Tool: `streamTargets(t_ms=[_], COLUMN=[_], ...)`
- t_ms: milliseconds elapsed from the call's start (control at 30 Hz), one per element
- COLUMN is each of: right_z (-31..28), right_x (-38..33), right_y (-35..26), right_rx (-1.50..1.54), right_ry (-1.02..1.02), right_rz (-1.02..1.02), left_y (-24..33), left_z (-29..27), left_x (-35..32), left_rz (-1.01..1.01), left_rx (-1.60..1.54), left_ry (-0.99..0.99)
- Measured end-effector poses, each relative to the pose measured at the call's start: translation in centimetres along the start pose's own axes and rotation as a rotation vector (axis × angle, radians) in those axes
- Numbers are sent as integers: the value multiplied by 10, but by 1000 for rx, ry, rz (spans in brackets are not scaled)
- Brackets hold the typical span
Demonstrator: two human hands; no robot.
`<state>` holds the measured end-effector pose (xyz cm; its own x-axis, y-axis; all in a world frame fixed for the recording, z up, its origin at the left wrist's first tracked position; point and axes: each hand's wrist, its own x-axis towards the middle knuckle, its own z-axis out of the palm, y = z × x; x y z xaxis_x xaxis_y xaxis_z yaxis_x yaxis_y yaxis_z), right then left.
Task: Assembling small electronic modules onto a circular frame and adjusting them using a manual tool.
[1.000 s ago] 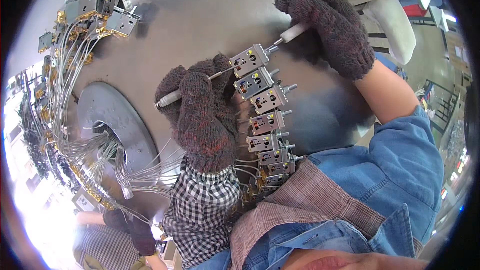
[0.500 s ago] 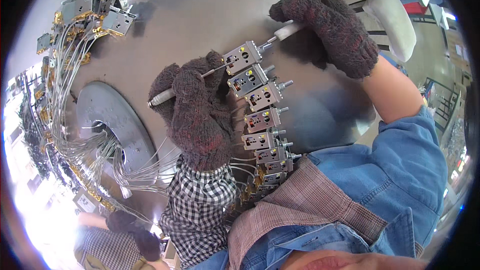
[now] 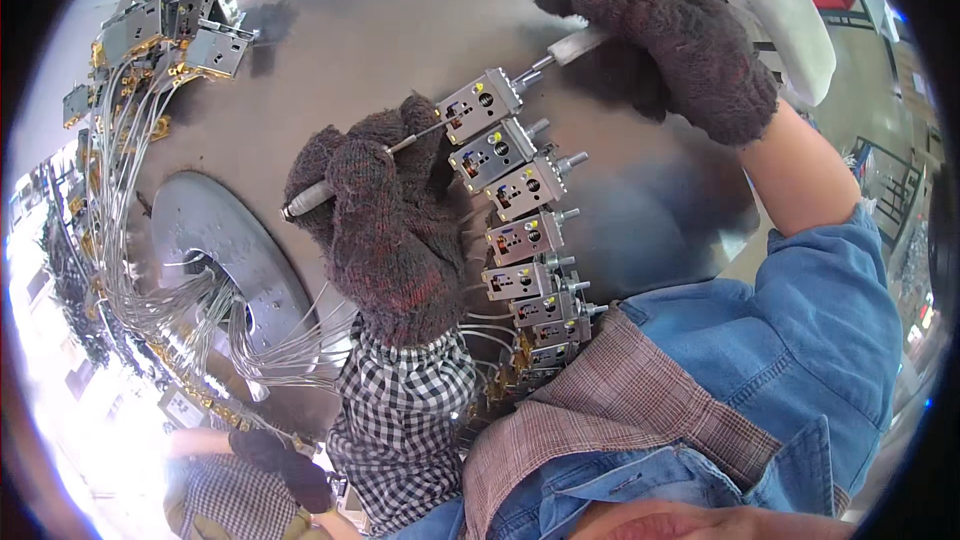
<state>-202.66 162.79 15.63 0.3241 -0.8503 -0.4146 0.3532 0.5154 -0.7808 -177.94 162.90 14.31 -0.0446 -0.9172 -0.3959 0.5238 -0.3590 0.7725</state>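
Observation:
My left hand [image 3: 385, 215], in a dark knitted glove, is closed on a thin screwdriver [image 3: 310, 200] with a whitish handle. Its slim shaft reaches the left end of the top small metal control box [image 3: 478, 106], which has a threaded spindle. At the spindle's end is the tip of a white-handled tool [image 3: 577, 46], gripped by my gloved right hand [image 3: 665, 45]; the tip's exact shape is too small to tell. Below, several similar boxes [image 3: 525, 237] stand in a curving row, spindles pointing right. My left fingertips are partly hidden behind the glove.
A round grey disc [image 3: 225, 240] with a central hole lies on the metal table [image 3: 340, 30], thin silvery tubes [image 3: 230, 330] bunched over it. More metal boxes [image 3: 135, 30] hang together at the far left. Another person's gloved hand [image 3: 290, 465] is at lower left.
Both my hands have shifted slightly farther away, the left also a little leftward. The top box has moved up slightly between the two tools. The other person's hand has moved too.

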Motion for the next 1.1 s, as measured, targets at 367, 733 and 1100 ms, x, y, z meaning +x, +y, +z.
streamTargets(t_ms=[367, 733, 1100], right_z=[-5, 25, 20], right_x=[1, 4, 3], right_y=[-10, 2, 2], right_rx=[30, -119, -59], right_ry=[-116, 426, 358], right_rz=[-7, -72, -35], left_y=[-3, -2, 0], left_z=[-5, 0, 1], left_x=[0, -2, 2], left_rz=[51, 92, 29], left_rx=[-66, -10, 11], left_ry=[-145, -150, -194])
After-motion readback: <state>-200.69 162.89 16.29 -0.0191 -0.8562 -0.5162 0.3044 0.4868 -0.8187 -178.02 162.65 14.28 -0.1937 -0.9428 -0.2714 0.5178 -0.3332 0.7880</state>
